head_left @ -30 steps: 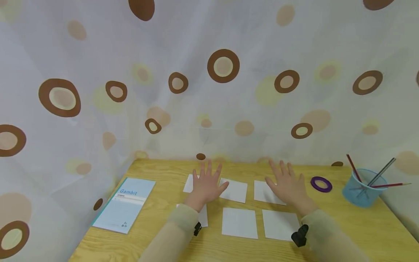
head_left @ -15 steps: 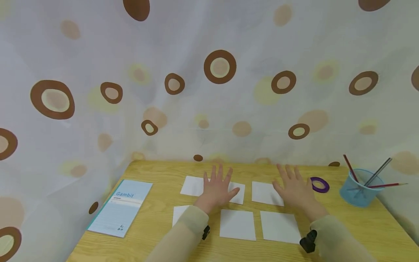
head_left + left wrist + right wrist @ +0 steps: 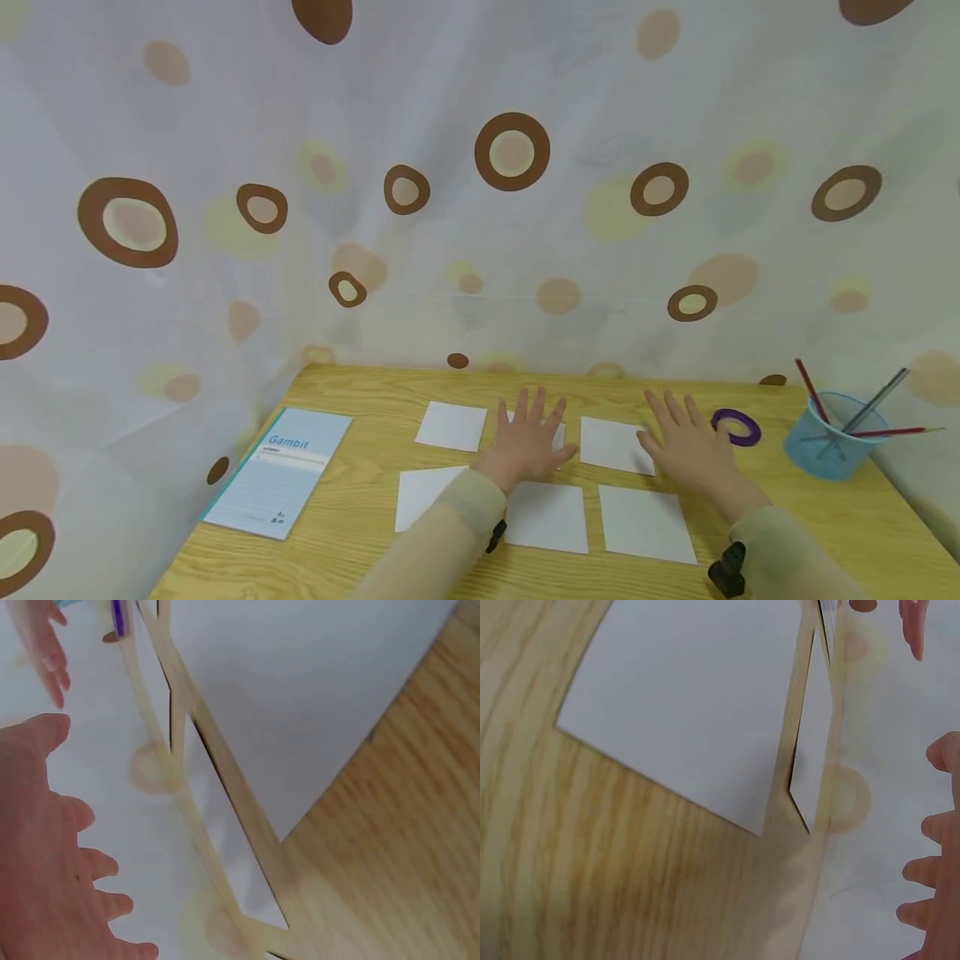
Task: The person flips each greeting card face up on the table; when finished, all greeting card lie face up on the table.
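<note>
Several square white cards lie on the wooden table in two rows of three. My left hand (image 3: 527, 446), fingers spread, is over the back middle card (image 3: 559, 437) and hides most of it. Between it and me lies the front middle card (image 3: 547, 518). My right hand (image 3: 696, 454), fingers also spread, is just right of the back right card (image 3: 617, 444). Both wrist views show the hands raised above the table, holding nothing. The back left card (image 3: 451, 426) is uncovered; my left sleeve overlaps the front left card (image 3: 423, 492). The front right card (image 3: 647, 525) is fully visible.
A light-blue notebook (image 3: 281, 471) marked "Gambit" lies at the left. A purple ring (image 3: 752, 427) is right beside my right hand. Further right stands a blue mesh cup (image 3: 828, 458) with pencils. A spotted curtain (image 3: 420, 250) hangs behind the table.
My left hand has moved right, from between the back left and back middle cards to over the back middle one. My right hand has shifted right, off the back right card.
</note>
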`<state>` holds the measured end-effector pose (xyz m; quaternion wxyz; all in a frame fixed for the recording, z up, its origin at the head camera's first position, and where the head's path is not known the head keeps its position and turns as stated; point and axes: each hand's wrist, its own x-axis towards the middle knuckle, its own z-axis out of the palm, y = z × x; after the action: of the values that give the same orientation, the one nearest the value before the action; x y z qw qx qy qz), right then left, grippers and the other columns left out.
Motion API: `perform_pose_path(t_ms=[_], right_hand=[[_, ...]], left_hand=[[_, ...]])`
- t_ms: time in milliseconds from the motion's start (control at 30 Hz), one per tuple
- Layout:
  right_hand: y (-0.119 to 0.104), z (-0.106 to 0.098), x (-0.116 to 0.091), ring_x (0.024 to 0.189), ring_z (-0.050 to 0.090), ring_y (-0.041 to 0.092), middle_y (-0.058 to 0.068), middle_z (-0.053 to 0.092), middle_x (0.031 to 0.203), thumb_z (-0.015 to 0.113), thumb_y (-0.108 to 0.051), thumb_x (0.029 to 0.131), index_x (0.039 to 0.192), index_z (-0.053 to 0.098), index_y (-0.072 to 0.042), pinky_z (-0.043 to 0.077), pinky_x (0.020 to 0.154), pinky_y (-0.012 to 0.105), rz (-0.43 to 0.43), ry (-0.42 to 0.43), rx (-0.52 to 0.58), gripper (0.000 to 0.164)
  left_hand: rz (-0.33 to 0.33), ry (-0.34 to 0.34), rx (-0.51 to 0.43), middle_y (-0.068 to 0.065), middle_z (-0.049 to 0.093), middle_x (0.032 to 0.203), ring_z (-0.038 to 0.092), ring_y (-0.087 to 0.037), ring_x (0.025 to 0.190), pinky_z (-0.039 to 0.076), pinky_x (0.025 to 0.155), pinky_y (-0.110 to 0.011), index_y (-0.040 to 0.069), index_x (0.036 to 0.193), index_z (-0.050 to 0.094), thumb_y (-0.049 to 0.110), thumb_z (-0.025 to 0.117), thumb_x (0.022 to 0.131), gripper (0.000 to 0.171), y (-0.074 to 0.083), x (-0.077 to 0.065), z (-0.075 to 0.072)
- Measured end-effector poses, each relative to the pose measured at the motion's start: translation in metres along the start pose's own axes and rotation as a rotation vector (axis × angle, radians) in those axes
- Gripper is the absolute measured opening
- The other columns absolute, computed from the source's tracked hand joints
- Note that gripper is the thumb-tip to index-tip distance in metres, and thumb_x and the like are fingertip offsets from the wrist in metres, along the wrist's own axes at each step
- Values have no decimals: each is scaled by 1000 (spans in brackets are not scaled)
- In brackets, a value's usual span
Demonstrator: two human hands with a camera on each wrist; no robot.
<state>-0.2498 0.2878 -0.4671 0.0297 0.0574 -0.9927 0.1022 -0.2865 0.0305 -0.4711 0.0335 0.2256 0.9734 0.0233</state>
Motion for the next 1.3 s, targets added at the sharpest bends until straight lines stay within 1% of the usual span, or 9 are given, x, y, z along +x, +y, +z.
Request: perform_pose_path(t_ms=[67, 200, 300, 500, 700, 900, 1033, 1100, 1300], right_hand=[[2, 3, -2, 145, 15, 55, 27, 22, 160, 41, -57, 100, 160, 15, -20, 8, 103, 84, -9, -3, -12, 76], [6, 8, -5, 144, 17, 55, 27, 23, 159, 46, -54, 99, 160, 16, -19, 9, 103, 84, -23, -9, -17, 77], [8, 12, -4, 144, 18, 55, 26, 25, 159, 47, -56, 98, 160, 18, -19, 10, 103, 83, -34, -14, -21, 77], [18, 18, -4, 143, 20, 56, 25, 30, 158, 46, -61, 97, 158, 24, -17, 16, 101, 84, -63, -36, -48, 79], [25, 27, -5, 143, 22, 53, 21, 33, 157, 48, -63, 95, 155, 33, -18, 12, 101, 85, -104, -34, -48, 76], [29, 31, -9, 143, 24, 52, 19, 38, 156, 52, -61, 94, 151, 42, -17, 9, 100, 86, -138, -12, -37, 73], [31, 32, -12, 142, 24, 53, 18, 40, 155, 54, -62, 92, 150, 43, -17, 8, 100, 86, -139, -30, -32, 74], [32, 32, -12, 142, 24, 53, 17, 41, 155, 52, -64, 92, 151, 43, -17, 8, 100, 86, -141, -50, -42, 76], [34, 36, -8, 143, 24, 52, 15, 40, 156, 50, -66, 92, 151, 42, -17, 8, 101, 85, -156, -75, -57, 78]], left_hand=[[7, -1, -2, -4, 13, 167, 11, -32, 154, 20, 119, -61, 33, 160, 16, 68, 35, 97, 74, 4, 0, 2], [24, -20, 21, -3, 15, 167, 12, -30, 154, 21, 119, -59, 35, 159, 15, 70, 36, 96, 75, 11, 5, 9], [35, -42, 64, -1, 12, 168, 10, -28, 155, 20, 120, -57, 38, 159, 12, 71, 34, 95, 75, 16, 8, 14], [29, -75, 119, 5, 11, 168, 9, -25, 155, 19, 121, -55, 41, 158, 12, 74, 33, 94, 75, 26, 10, 13], [41, -99, 134, 14, 15, 166, 13, -24, 155, 20, 121, -55, 40, 158, 17, 72, 33, 95, 72, 29, 10, 15], [65, -125, 168, 19, 16, 164, 14, -22, 154, 20, 121, -54, 44, 157, 15, 69, 31, 97, 67, 35, 14, 22], [72, -149, 186, 20, 14, 164, 13, -22, 154, 19, 121, -53, 46, 156, 12, 68, 28, 98, 64, 37, 17, 28], [68, -154, 198, 21, 14, 164, 12, -21, 154, 19, 121, -53, 47, 156, 11, 67, 27, 99, 63, 38, 17, 29], [68, -146, 223, 23, 16, 163, 15, -20, 154, 20, 122, -51, 50, 155, 14, 65, 26, 100, 58, 40, 13, 23]])
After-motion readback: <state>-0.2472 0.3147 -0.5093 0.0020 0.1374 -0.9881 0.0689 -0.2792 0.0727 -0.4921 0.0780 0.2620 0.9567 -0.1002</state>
